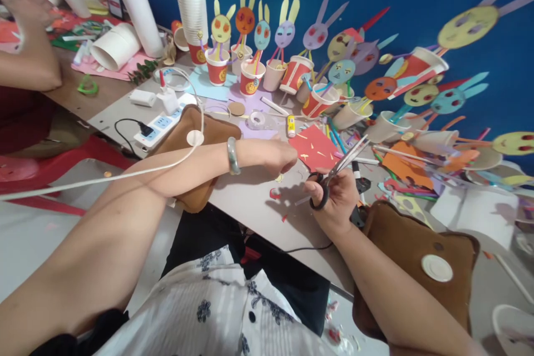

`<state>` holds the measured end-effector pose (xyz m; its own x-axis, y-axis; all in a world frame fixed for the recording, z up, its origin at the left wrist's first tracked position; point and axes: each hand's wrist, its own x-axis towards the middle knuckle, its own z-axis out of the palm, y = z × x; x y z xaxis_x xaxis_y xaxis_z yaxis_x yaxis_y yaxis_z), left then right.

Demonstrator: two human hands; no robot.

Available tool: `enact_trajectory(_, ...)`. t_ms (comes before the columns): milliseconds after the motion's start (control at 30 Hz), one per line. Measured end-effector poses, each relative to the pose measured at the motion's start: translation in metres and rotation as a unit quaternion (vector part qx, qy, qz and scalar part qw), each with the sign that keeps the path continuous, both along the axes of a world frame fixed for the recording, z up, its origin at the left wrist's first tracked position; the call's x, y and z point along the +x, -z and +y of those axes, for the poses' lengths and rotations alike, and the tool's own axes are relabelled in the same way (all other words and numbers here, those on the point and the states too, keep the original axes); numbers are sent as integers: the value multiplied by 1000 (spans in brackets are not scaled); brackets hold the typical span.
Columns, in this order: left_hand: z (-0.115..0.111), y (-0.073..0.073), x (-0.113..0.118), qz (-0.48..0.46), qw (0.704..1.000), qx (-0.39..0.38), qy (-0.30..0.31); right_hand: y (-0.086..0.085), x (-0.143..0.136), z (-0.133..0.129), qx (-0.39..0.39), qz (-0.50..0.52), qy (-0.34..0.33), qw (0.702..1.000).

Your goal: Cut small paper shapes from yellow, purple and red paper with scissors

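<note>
My right hand grips a pair of scissors, with the thumb in a black handle loop and the blades slightly apart, pointing up and away. My left hand is low over the grey table, its fingers curled together; what they pinch, if anything, is hidden. A small yellow paper piece lies just under those fingers. Red paper scraps are on the table between my hands. Beyond them lies a red paper sheet with thin pale slivers on it.
Paper cups with paper rabbit faces line the blue wall. A glue stick and tape roll lie ahead. Brown cushions flank me. A white cable crosses my left arm near a power strip. Another person's arm is at left.
</note>
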<state>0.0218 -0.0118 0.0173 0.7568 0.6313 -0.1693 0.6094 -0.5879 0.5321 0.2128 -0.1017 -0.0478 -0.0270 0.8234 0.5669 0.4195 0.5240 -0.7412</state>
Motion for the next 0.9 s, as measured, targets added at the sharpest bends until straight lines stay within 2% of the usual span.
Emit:
enact_trajectory(133, 1, 6, 4, 57, 996, 24, 69, 1, 1, 0, -12, -6, -5, 1000)
enact_trajectory(233, 0, 5, 3, 68, 994, 15, 83, 0, 1, -1, -28, -10, 13, 999)
enact_trajectory(367, 0, 5, -1, -24, 996, -70, 52, -8, -3, 1, -51, 12, 66, 996)
enact_trajectory(467, 2, 8, -4, -148, 978, -142, 40, -15, -8, 6, -87, 48, 78, 992)
enact_trajectory(567, 4, 10, -4, -221, 960, -168, 21, -19, -10, 10, -117, 73, 68, 988)
enact_trajectory(733, 1, 10, -1, -245, 948, -201, -20, -21, -9, 12, -114, 78, 59, 989)
enact_trajectory(900, -3, 9, -2, -254, 944, -210, -30, -26, -9, 10, -142, 98, 60, 983)
